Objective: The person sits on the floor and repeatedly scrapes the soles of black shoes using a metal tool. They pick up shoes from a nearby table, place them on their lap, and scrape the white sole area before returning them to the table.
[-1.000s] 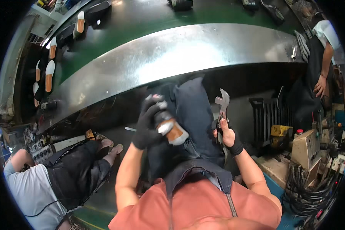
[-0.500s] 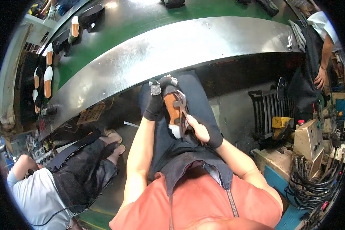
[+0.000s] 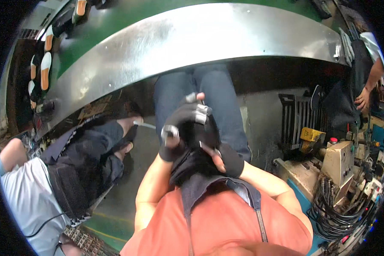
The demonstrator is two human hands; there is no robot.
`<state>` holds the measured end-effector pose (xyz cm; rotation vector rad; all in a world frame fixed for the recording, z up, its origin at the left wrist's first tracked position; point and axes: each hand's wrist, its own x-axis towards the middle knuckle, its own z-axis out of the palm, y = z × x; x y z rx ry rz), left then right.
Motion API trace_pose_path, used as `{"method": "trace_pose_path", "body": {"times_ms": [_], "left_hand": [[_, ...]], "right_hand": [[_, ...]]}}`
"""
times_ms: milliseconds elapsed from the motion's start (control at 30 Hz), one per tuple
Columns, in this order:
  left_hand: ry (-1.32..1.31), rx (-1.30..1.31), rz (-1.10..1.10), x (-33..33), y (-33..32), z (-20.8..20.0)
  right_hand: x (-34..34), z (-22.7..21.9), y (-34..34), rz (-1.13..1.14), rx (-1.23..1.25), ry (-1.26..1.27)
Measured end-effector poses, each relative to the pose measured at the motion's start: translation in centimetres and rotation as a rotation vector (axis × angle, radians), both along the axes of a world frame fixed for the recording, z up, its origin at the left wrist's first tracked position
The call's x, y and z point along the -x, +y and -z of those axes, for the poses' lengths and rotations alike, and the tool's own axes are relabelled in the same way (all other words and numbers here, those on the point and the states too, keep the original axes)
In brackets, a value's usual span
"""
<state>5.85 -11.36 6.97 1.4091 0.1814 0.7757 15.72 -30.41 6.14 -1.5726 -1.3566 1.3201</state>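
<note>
A black shoe (image 3: 207,130) rests over my lap, its dark upper showing and its sole out of sight. My left hand (image 3: 185,121), in a black fingerless glove with silver tape around the fingers, is wrapped over the shoe and slightly blurred. Close by on the lower right, my right hand (image 3: 224,160), also in a black glove, is closed against the dark shoe. What lies inside its fingers is hidden. Dark fabric (image 3: 190,166) bunches below the shoe, against my apron.
A shiny metal ledge (image 3: 192,38) curves ahead, edging a green surface (image 3: 85,45). Shoes with tan soles (image 3: 45,70) stand at left. One person (image 3: 34,187) sits at left; another's hand (image 3: 362,100) hangs at right. A machine (image 3: 341,160) with black cables stands at right.
The shoe has been turned, so its tan and white sole no longer shows. My left hand has come across its top. The curved metal tool at my right hand is now out of sight.
</note>
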Motion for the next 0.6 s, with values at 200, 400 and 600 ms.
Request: {"method": "trace_pose_path", "body": {"times_ms": [200,400,600], "left_hand": [[0.253,0.789,-0.34,6.1,-9.1,3.6],[0.369,0.618,-0.187,6.1,-9.9,1.5],[0.227,0.576,-0.087,5.0,-5.5,8.4]], "right_hand": [[-0.4,5.7,-7.3,-0.356,-0.337,-0.011],[-1.5,5.6,-7.2,-0.404,-0.329,-0.02],[-1.9,2.2,-3.2,-0.326,-0.362,-0.143]]}}
